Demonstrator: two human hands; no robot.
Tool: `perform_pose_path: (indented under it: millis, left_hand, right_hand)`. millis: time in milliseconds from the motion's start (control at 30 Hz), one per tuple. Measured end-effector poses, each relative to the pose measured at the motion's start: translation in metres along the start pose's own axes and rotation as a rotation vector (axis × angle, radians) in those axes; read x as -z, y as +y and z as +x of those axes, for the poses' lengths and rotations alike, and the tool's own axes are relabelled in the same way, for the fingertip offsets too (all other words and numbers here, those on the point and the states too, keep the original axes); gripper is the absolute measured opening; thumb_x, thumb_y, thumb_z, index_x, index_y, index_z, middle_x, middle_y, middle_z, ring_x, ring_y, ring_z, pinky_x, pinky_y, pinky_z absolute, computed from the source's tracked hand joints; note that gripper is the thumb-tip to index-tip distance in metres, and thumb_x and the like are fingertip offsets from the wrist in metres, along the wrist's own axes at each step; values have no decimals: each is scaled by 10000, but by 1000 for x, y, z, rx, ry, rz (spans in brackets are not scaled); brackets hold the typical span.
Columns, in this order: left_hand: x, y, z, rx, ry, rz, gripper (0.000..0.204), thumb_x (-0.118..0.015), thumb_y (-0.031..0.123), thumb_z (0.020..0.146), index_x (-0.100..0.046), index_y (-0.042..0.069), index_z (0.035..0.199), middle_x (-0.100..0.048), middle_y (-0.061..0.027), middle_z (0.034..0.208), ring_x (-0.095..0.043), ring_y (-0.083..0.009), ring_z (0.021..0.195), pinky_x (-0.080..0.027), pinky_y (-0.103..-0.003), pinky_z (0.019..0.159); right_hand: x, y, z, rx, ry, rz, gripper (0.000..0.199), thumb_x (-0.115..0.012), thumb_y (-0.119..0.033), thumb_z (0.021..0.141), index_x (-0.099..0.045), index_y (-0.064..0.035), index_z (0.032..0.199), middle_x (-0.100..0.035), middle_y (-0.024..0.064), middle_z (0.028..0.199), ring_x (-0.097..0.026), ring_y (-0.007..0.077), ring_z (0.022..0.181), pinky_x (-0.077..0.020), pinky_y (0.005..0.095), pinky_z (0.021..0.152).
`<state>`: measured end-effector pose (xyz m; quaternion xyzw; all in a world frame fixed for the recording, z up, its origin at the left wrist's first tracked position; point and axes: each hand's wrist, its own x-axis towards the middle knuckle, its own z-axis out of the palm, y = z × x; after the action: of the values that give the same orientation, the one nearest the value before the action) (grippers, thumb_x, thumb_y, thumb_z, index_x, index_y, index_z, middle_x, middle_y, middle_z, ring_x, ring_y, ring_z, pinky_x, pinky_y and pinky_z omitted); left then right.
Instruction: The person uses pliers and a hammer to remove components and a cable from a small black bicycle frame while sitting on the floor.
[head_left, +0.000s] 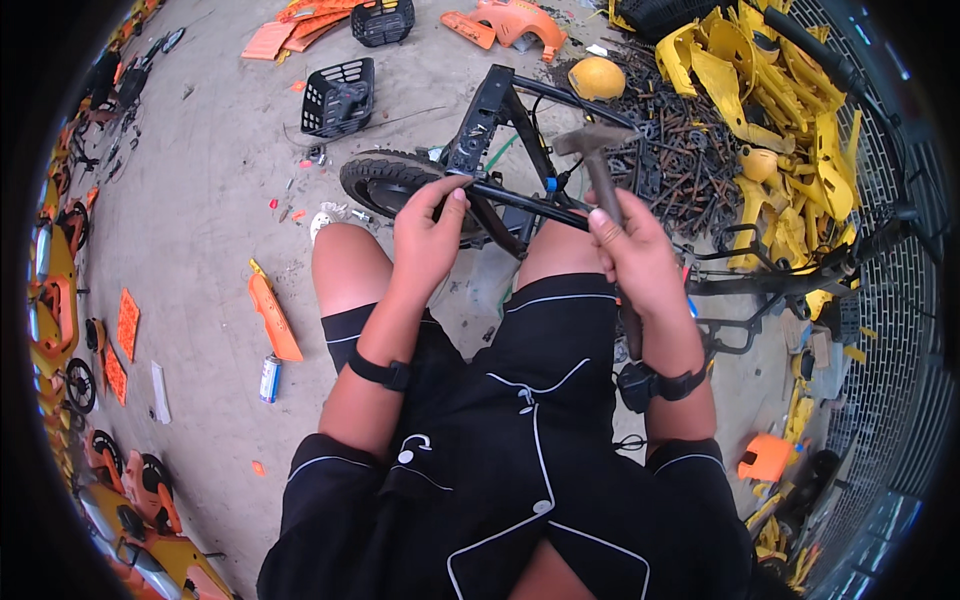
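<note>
Head view: the right hand holds a hammer by its handle, right of the middle of the picture. The left hand, fingers bent, is by the black bike frame at the upper middle; I cannot tell if it grips anything. The frame looks mostly bare, so much seems done, but a wheel is on it. How much is left, I cannot tell. Yellow panels and dark metal bits lie at the upper right.
</note>
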<state>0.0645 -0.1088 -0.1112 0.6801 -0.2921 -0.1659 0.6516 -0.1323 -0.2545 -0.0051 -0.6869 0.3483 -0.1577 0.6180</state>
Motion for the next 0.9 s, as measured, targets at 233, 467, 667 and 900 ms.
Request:
perform_pose_path:
  millis: [233, 467, 667, 900]
  left_hand:
    - [12, 25, 56, -64, -8, 179, 115, -686, 98, 941, -705, 4, 1004, -709, -162, 905, -691, -244, 809, -532, -328, 754]
    - [31, -13, 59, -336, 18, 235, 109, -725, 23, 877, -726, 24, 986, -679, -125, 931, -659, -300, 833, -526, -358, 767]
    - [36, -14, 64, -478, 30, 293, 148, -750, 2, 816, -725, 36, 959, -674, -108, 912, -644, -323, 874, -526, -388, 779]
    - [35, -11, 65, -495, 27, 312, 145, -744, -6, 804, -732, 44, 939, -683, -95, 905, -650, -313, 883, -531, -399, 793]
  right_hand:
    - [-23, 5, 9, 89, -4, -161, 320, -579, -261, 1063, -608, -4, 1251, -507, -46, 718, -453, 22, 551, -370, 200, 485]
    - [-45, -8, 28, 166, -29, -389, 321, -570, -292, 1064, -609, -9, 1210, -555, 37, 765, -515, 116, 657, -423, 272, 594]
    - [-61, -26, 43, 213, -14, -547, 347, -581, -308, 1051, -590, 11, 1188, -658, 208, 822, -658, 323, 741, -504, 387, 696]
    - [-86, -34, 43, 229, -32, -808, 300, -577, -279, 1042, -525, 13, 1087, -653, 265, 767, -636, 506, 748, -491, 530, 631]
